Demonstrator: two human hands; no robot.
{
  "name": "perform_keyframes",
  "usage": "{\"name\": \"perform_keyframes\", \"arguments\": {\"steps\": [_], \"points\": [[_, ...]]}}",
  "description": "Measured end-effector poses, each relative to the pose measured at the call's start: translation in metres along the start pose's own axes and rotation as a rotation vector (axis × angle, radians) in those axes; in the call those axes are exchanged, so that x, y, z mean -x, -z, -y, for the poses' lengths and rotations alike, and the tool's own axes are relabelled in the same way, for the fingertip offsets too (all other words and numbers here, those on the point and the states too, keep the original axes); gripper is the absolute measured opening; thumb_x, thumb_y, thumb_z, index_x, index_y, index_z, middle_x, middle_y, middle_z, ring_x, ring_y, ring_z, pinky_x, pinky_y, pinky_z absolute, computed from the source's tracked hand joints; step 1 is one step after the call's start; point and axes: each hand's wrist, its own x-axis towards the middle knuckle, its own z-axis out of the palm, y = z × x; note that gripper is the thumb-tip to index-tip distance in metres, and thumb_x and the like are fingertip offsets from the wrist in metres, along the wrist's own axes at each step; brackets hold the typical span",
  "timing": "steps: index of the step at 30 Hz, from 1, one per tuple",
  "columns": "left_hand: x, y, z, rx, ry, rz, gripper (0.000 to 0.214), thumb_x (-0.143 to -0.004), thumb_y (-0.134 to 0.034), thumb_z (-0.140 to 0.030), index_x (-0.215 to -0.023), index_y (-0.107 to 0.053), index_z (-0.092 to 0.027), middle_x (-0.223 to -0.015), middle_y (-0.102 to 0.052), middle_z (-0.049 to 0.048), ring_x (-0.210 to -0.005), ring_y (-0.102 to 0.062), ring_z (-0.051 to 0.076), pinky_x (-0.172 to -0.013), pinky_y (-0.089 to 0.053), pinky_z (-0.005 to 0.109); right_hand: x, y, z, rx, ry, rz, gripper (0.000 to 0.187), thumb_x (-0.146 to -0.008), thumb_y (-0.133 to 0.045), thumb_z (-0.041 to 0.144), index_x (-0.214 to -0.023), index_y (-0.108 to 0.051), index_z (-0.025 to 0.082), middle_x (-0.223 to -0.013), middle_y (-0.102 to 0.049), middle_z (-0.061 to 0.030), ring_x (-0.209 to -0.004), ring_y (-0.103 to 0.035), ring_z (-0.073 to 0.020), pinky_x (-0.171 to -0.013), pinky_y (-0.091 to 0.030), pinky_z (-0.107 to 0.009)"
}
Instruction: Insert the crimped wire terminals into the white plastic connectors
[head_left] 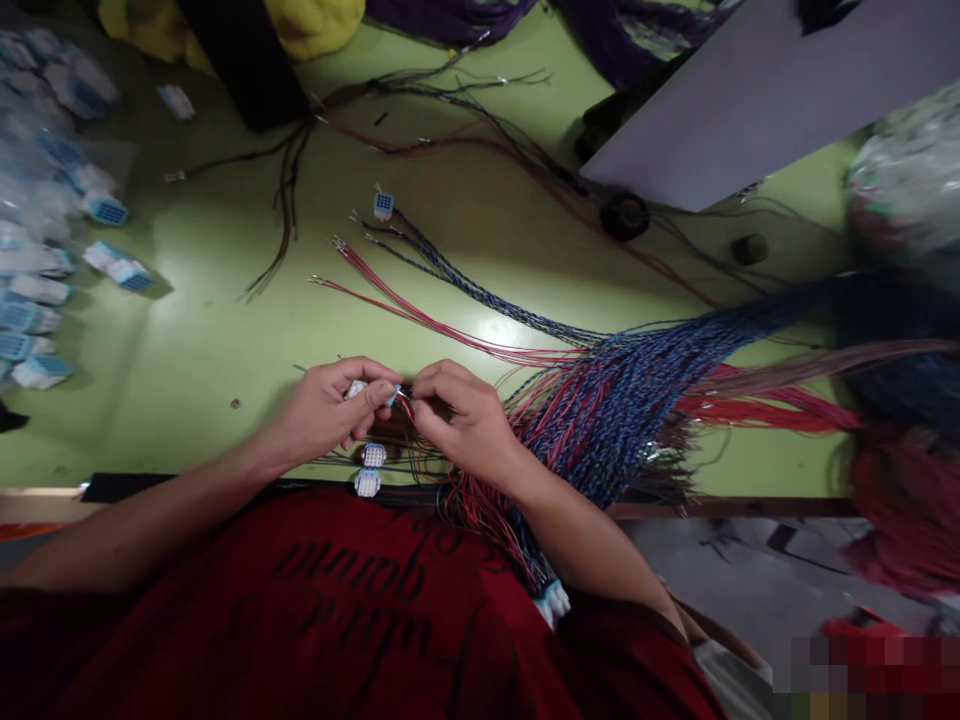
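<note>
My left hand is closed around a small white and blue connector near the front edge of the green table. My right hand pinches a thin red wire right at that connector, its fingers pressed together. The two hands touch at the fingertips. Two more white connectors lie just below my left hand. A thick bundle of twisted blue and red wires fans in from the right and runs under my right wrist.
Loose red wires and blue twisted wires with a connector lie mid-table. Bagged blue and white connectors pile at the left. A grey board and dark wires sit at the back.
</note>
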Motion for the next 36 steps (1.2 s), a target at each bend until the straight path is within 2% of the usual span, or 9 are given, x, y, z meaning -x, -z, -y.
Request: {"name": "perform_keyframes", "arguments": {"steps": [7, 14, 17, 21, 24, 26, 31, 36], "points": [[-0.001, 0.0, -0.005, -0.034, 0.052, -0.002, 0.02, -0.081, -0.061, -0.032, -0.09, -0.068, -0.015, -0.058, -0.06, -0.001, -0.037, -0.046, 0.006, -0.03, -0.036, 0.015, 0.002, -0.004, -0.001, 0.117, 0.091, 0.017, 0.014, -0.089, -0.051, 0.011, -0.079, -0.058, 0.018, -0.079, -0.062, -0.0033, -0.072, -0.058, -0.0114, -0.065, -0.049, -0.026], [-0.001, -0.002, -0.005, -0.056, 0.077, -0.016, 0.02, -0.08, -0.061, -0.032, -0.089, -0.067, -0.015, -0.051, -0.056, -0.003, -0.034, -0.044, 0.006, -0.03, -0.035, 0.016, 0.005, -0.009, -0.002, 0.292, 0.111, 0.073, 0.018, -0.092, -0.044, 0.013, -0.08, -0.057, 0.018, -0.078, -0.064, -0.0053, -0.072, -0.057, -0.0127, -0.066, -0.049, -0.027], [0.0, 0.001, -0.003, -0.055, 0.096, 0.016, 0.021, -0.08, -0.062, -0.034, -0.089, -0.067, -0.016, -0.049, -0.056, -0.0037, -0.033, -0.042, 0.006, -0.03, -0.034, 0.016, 0.005, -0.006, 0.001, 0.329, 0.124, 0.105, 0.018, -0.092, -0.044, 0.014, -0.08, -0.057, 0.018, -0.079, -0.065, -0.0054, -0.073, -0.057, -0.0129, -0.068, -0.049, -0.027], [0.0, 0.005, 0.003, -0.027, 0.15, 0.078, 0.03, -0.08, -0.062, -0.044, -0.092, -0.065, -0.016, -0.058, -0.063, -0.0016, -0.033, -0.044, 0.006, -0.029, -0.033, 0.016, 0.006, -0.006, 0.001, 0.411, 0.175, 0.14, 0.02, -0.092, -0.044, 0.015, -0.078, -0.057, 0.018, -0.076, -0.065, -0.0043, -0.071, -0.056, -0.0131, -0.067, -0.047, -0.026], [-0.001, 0.004, 0.004, -0.079, 0.139, 0.098, 0.033, -0.079, -0.064, -0.047, -0.09, -0.064, -0.015, -0.043, -0.053, -0.0058, -0.03, -0.041, 0.007, -0.03, -0.033, 0.016, 0.007, -0.008, -0.002, 0.469, 0.193, 0.13, 0.022, -0.092, -0.042, 0.016, -0.078, -0.058, 0.016, -0.073, -0.065, -0.0058, -0.068, -0.056, -0.0144, -0.066, -0.047, -0.028], [-0.001, 0.001, 0.003, -0.076, 0.141, 0.083, 0.033, -0.079, -0.064, -0.046, -0.088, -0.063, -0.015, -0.041, -0.05, -0.0069, -0.03, -0.04, 0.007, -0.03, -0.033, 0.016, 0.008, -0.01, -0.004, 0.436, 0.176, 0.11, 0.023, -0.092, -0.041, 0.017, -0.08, -0.059, 0.015, -0.073, -0.065, -0.0063, -0.068, -0.057, -0.0143, -0.066, -0.047, -0.027], [0.001, -0.003, -0.002, 0.096, 0.135, -0.001, 0.031, -0.079, -0.064, -0.044, -0.093, -0.062, -0.016, -0.062, -0.061, -0.0024, -0.038, -0.044, 0.007, -0.029, -0.036, 0.017, 0.006, -0.009, -0.004, 0.17, -0.012, -0.009, 0.014, -0.09, -0.05, 0.022, -0.087, -0.063, 0.017, -0.076, -0.067, -0.0022, -0.066, -0.059, -0.0103, -0.064, -0.048, -0.022], [0.0, -0.004, -0.004, 0.129, 0.132, -0.015, 0.03, -0.078, -0.066, -0.041, -0.093, -0.062, -0.015, -0.062, -0.059, -0.0023, -0.038, -0.043, 0.007, -0.029, -0.035, 0.017, 0.005, -0.01, -0.001, 0.146, -0.114, -0.024, 0.013, -0.087, -0.051, 0.022, -0.083, -0.062, 0.017, -0.073, -0.067, -0.0012, -0.062, -0.057, -0.0091, -0.06, -0.048, -0.021]]}}
